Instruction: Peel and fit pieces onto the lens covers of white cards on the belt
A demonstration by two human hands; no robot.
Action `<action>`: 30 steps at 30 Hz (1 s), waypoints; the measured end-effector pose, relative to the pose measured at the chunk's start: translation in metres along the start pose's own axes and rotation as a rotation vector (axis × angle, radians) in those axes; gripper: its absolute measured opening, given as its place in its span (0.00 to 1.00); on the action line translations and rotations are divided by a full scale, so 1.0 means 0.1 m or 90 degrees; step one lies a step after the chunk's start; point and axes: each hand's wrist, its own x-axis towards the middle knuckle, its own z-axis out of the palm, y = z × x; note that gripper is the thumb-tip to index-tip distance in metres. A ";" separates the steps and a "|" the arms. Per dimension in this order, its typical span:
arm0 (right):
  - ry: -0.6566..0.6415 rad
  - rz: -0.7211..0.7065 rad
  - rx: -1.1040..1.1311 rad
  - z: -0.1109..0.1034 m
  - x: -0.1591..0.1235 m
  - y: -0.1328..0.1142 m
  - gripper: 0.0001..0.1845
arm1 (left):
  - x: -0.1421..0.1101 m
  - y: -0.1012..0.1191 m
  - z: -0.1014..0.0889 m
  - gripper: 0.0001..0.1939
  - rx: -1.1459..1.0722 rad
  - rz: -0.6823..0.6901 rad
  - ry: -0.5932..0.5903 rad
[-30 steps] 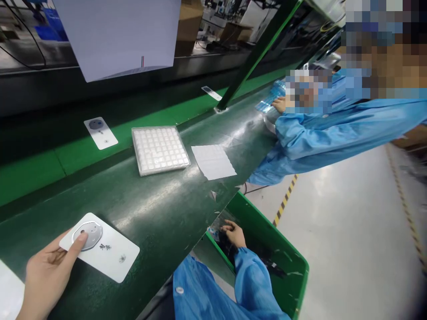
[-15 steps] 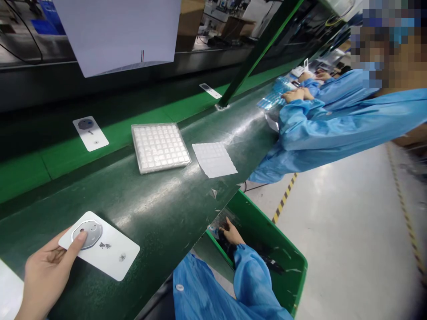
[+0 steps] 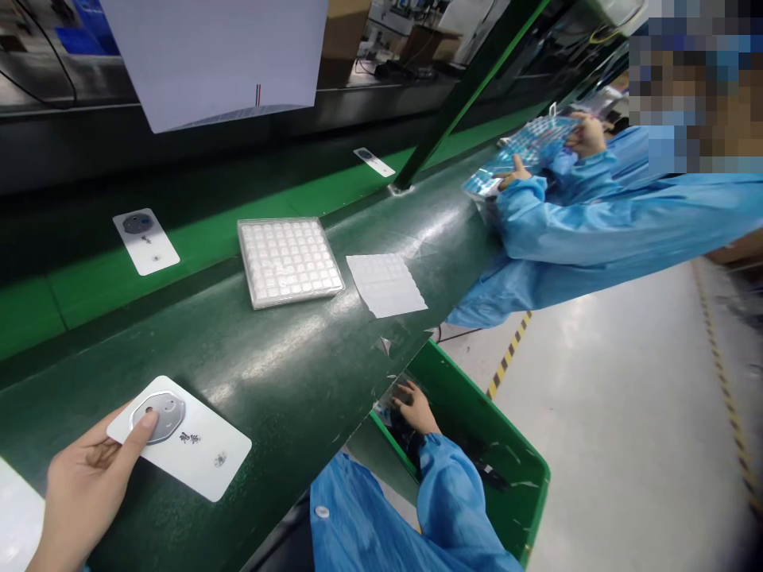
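A flat clear case (image 3: 298,300) of small white squares sits on a long green bench (image 3: 286,373) and serves as the landmark here; toward the wearer and left of the case, the wearer's left hand (image 3: 89,485) holds a white phone-shaped panel (image 3: 206,461), its fingers pinching one end, with the thumb pressed on a silver eight-sided patch and the other fingers beneath; dark lettering and a small round mark show on the panel's face, and whether its underside touches the bench cannot be told; toward the wearer and right of the case, the right hand (image 3: 417,413) reaches into a green bin (image 3: 482,425) beside the bench edge, its fingers loosely curled and partly spread, though whether they grip anything cannot be told; dark pieces (image 3: 492,475) lie in that bin; just right of the case is a creased sheet of white paper (image 3: 390,286); on a bright green ledge (image 3: 203,245) beyond the case, a similar panel (image 3: 152,250) lies to its left and another (image 3: 374,162) farther off to its right, near a slanting green post (image 3: 458,107); well to the right of the case, a co-worker's blue sleeves (image 3: 566,226) extend over the bench, the hands at a shiny blue gridded sheet (image 3: 540,143).
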 end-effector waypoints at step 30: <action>-0.099 -0.789 -0.112 0.13 0.13 -3.87 0.09 | 0.25 -0.47 0.00 0.17 -0.117 0.230 -0.108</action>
